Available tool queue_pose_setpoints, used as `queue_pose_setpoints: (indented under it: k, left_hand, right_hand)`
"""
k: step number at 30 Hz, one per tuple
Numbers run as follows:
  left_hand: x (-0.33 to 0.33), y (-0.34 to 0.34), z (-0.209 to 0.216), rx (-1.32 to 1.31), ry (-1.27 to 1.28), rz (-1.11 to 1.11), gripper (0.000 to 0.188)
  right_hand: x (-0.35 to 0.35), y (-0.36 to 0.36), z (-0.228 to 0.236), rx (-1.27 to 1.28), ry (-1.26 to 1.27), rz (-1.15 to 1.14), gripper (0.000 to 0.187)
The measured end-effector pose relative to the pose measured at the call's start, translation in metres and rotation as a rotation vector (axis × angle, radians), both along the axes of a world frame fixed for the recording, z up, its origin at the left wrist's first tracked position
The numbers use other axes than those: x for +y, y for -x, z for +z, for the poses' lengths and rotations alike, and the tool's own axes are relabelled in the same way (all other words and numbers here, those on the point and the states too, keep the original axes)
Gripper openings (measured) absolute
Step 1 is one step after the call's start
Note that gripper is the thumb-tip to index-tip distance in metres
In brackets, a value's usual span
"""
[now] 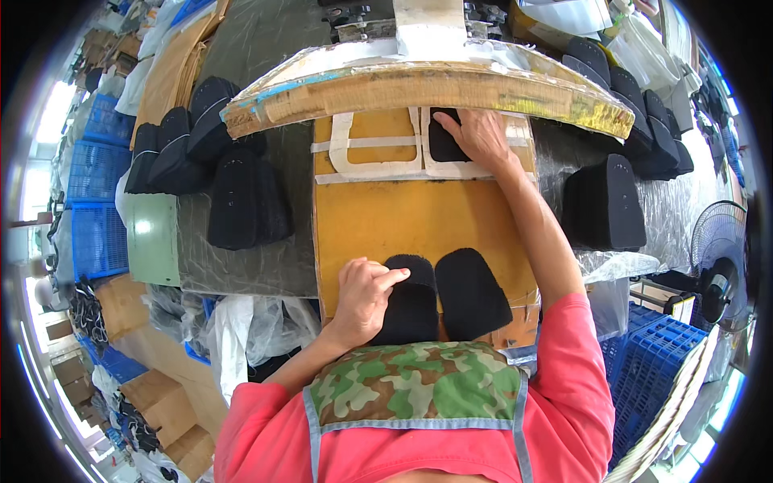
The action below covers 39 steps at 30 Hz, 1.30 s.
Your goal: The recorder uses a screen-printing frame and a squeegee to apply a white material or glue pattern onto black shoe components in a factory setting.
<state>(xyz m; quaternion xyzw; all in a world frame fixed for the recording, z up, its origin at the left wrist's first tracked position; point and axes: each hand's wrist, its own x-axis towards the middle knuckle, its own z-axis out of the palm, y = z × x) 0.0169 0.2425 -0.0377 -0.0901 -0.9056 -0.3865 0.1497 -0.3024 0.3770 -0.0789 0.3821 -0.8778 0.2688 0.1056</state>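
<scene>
My right hand reaches forward, fingers outstretched, onto a black rounded fabric piece. That piece lies inside the right one of two white outline frames on a yellow board. The far fingertips are partly hidden beneath a raised wooden-edged panel. Nearer me, my left hand has its fingers curled, one finger pointing right over a black rounded pad. Whether it holds anything is hidden. Beside that pad lies another black pad, untouched.
Stacks of black pads stand on both sides, a left stack and a right stack closest to the board. The raised panel overhangs the board's far end. Blue crates and a fan are at right.
</scene>
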Motion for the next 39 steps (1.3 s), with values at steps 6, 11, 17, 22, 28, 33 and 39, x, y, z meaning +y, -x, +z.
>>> queue_pose_setpoints:
  k: [6,11,17,22,28,33,39]
  left_hand:
    - [-0.021,0.011,0.02,0.013,-0.52,0.277,0.021]
    - [-0.06,0.09,0.022,-0.057,-0.526,0.246,0.033]
    - [-0.106,0.202,-0.028,0.087,-0.212,0.304,0.038]
    - [-0.104,0.24,-0.045,-0.235,0.121,0.459,0.032]
    - [-0.087,0.23,-0.049,0.085,0.43,0.22,0.047]
    - [-0.081,0.219,-0.048,-0.032,0.547,0.237,0.059]
    - [-0.077,0.217,-0.044,-0.142,0.631,0.238,0.063]
  right_hand:
    - [0.008,-0.001,-0.011,0.129,-0.036,0.074,0.078]
    - [0.013,-0.005,-0.01,0.123,-0.121,0.033,0.11]
    - [0.007,-0.012,-0.002,0.019,-0.016,-0.005,0.094]
    - [0.01,-0.011,-0.003,0.025,0.072,0.011,0.074]
    - [0.014,-0.008,-0.007,0.103,0.082,0.011,0.079]
    - [0.011,-0.009,-0.005,0.076,0.05,-0.01,0.08]
    - [0.012,-0.011,-0.006,0.083,0.058,-0.011,0.075]
